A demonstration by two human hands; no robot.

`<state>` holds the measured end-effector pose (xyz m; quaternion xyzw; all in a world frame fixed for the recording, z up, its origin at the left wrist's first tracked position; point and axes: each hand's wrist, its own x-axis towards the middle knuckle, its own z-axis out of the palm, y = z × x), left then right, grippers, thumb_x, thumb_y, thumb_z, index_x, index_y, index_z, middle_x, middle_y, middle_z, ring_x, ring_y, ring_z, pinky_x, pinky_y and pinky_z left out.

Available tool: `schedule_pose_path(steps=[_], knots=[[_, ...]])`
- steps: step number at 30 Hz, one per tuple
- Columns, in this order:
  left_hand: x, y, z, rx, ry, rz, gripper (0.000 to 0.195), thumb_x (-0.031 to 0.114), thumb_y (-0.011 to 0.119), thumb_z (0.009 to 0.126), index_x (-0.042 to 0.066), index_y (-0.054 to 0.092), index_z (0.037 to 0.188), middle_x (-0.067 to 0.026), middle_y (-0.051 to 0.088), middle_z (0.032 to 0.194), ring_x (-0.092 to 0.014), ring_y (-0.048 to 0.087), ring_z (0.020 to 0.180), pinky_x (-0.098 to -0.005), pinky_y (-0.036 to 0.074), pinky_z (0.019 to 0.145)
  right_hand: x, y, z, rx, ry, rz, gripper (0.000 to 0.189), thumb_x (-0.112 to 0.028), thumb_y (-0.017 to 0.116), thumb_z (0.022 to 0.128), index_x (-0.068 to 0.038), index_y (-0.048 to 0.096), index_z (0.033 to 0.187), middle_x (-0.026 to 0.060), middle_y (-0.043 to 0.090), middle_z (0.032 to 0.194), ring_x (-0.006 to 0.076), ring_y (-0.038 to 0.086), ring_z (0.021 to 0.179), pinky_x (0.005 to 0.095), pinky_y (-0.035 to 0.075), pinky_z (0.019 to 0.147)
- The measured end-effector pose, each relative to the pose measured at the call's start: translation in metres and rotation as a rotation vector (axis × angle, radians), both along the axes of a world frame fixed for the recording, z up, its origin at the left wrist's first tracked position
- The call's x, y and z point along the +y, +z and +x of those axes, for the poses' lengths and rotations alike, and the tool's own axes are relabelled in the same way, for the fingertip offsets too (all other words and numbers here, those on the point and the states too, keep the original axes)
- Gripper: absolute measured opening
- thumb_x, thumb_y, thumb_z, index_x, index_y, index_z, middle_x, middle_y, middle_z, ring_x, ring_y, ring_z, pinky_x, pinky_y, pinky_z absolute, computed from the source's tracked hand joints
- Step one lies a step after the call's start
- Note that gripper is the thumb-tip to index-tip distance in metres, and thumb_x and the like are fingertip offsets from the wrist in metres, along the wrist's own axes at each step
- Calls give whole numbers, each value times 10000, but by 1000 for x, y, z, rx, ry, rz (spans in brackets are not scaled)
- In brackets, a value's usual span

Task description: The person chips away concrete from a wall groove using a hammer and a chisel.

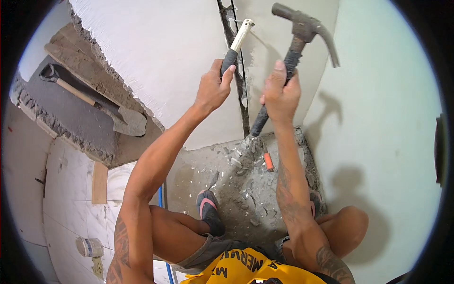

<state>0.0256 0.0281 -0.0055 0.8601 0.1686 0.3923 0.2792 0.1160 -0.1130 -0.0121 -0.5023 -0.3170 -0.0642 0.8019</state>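
My left hand (214, 87) grips a hand tool (240, 37) by its dark wrapped handle. The tool's upper part is white, with small dark holes at its end, and it stands in front of a narrow vertical slot (242, 88) cut in the white wall. Whether its tip touches the wall cannot be told. My right hand (282, 90) is closed around the black-wrapped handle of a claw hammer (305, 26). The hammer is raised to the right of the tool, head up, its claw curving to the right.
Rubble (244, 151) and an orange-handled tool (268, 162) lie on the rough concrete floor below the slot. A shovel (129, 120) rests on a broken-edged ledge at left. Beside my left leg runs a blue pipe (160, 195); a white bucket (90, 247) stands on marbled tiles.
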Motion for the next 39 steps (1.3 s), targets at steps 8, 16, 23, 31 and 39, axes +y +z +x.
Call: schedule_pose_path(steps=[8,16,23,31,39], knots=[[-27,4,8,40,94,3,357,349,512,1023,-7,520,1050,-158,613,681,-298,623,602,-428,468,575,6,-6,12,149,87,-28,400,-361,545,1004,20,493,898,49,529,564,134,525,410,299,428,371],[-35,42,-8,200,113,74,329,297,522,1009,-26,463,1023,-269,633,705,-488,638,704,-545,475,637,-13,26,3,130,179,126,411,-400,482,1035,-69,395,807,15,420,589,97,426,407,274,396,365],[-30,38,-6,237,107,106,361,337,509,1025,-20,480,981,-188,606,701,-324,616,631,-439,442,582,6,0,14,126,134,-185,444,-412,519,1010,-6,477,834,53,528,558,126,523,394,295,426,363],[-34,42,-6,227,107,86,368,344,512,1021,-23,494,999,-174,597,698,-327,598,625,-443,449,599,-15,19,6,326,106,505,492,-451,484,1015,-17,467,784,36,500,555,175,555,450,342,460,433],[-31,43,-6,199,92,76,373,346,495,1029,-22,485,972,-92,524,630,-198,514,481,-393,426,471,-43,56,10,134,8,293,459,-404,450,1029,-75,428,710,27,487,529,141,493,400,286,415,406]])
